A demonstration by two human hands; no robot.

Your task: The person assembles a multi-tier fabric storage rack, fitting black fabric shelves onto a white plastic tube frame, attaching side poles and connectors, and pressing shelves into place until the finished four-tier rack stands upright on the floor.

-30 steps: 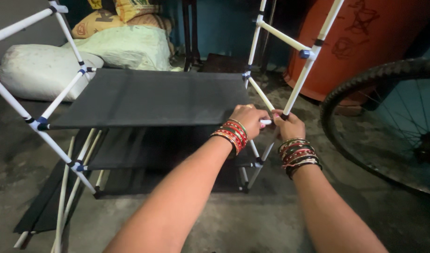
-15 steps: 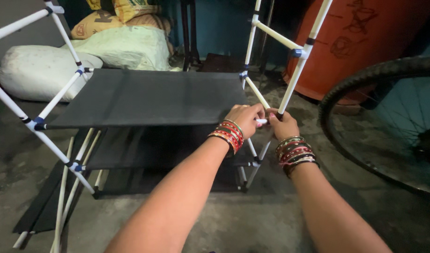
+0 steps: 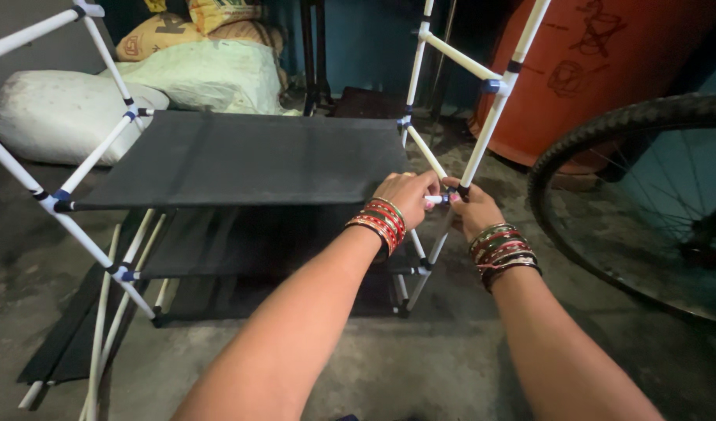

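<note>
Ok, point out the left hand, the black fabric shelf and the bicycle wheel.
left hand (image 3: 407, 195), head view, back of the hand.
black fabric shelf (image 3: 249, 160), head view, middle of the top panel.
bicycle wheel (image 3: 564, 152), head view, tyre's upper left.

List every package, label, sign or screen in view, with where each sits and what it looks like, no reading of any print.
Yellow printed sack: top centre, behind the rack, crumpled.
Tan printed sack: left of it, plump, dark markings.
Pale green sack: in front of those, lying flat, wrinkled.
White sack: far left on the floor, rounded.
Orange barrel: upper right, dark scrawled marks.
No signs or screens.
</note>
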